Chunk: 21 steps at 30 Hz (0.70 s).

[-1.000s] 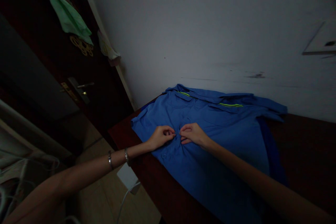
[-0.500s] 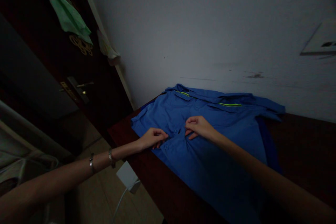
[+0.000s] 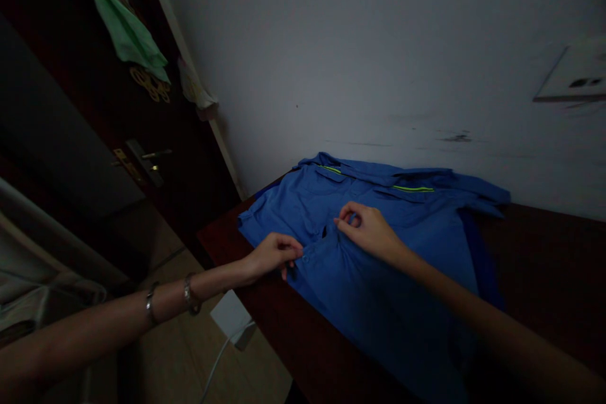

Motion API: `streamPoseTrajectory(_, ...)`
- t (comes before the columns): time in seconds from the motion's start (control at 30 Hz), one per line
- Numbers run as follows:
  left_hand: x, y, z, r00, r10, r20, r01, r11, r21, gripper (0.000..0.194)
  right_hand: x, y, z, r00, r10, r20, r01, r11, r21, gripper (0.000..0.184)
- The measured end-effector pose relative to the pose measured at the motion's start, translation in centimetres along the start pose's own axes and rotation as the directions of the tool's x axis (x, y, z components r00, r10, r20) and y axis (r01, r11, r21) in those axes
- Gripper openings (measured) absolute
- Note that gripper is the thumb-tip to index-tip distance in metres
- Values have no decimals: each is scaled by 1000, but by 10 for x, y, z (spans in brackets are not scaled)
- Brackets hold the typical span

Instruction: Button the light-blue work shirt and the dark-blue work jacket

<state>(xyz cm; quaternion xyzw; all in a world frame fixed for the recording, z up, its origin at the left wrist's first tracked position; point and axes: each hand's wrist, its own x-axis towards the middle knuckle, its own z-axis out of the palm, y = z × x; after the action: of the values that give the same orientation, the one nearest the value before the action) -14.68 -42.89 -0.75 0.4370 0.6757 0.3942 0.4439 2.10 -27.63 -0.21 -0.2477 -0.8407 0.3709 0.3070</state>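
A blue long-sleeved work shirt (image 3: 383, 290) with yellow-green trim lies spread on a dark reddish table (image 3: 265, 306). My left hand (image 3: 277, 254) pinches the shirt's front edge, close to a small round button (image 3: 305, 259). Thumb and index finger of my right hand (image 3: 362, 227) are closed on a raised fold of the same front, a short way right of the left hand. A small dark gap shows in the cloth between the two hands. Two bracelets (image 3: 190, 295) circle my left wrist and forearm.
A pale wall (image 3: 360, 63) runs behind the table, with a socket plate (image 3: 575, 76) at right. On the left stands a dark door (image 3: 184, 170) with a metal handle (image 3: 156, 154) and a hanging green cloth (image 3: 127, 31). A white box with a cable (image 3: 231, 319) is below the table edge.
My right hand has risen slightly, drawing the pinched fold up with it. The left hand has shifted a little along the shirt's edge, beside the button. The camera view has moved slightly.
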Motion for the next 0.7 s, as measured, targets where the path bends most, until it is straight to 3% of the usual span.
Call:
streamPoseTrajectory(0.1,-2,4,8,1000,1,6,-1,995,-103,28,-14,-14,3,993,-47,107,44,998,36,13)
streamPoseTrajectory(0.2,0,6,15,1000,-3,7,4,989,-150,29,-24,-17,15,943,26,333,-78,987,142,12)
streamPoseTrajectory(0.27,1,7,18,1000,-4,-9,3,986,-164,28,-28,-13,24,908,68,413,-145,977,156,14)
streamPoseTrajectory(0.5,0,2,20,998,43,-49,-50,985,-167,30,-31,-5,44,893,138,427,-235,954,184,21)
streamPoseTrajectory(0.7,-4,-6,17,999,30,-40,-35,990,-137,32,-29,-1,55,885,106,454,-191,971,146,24)
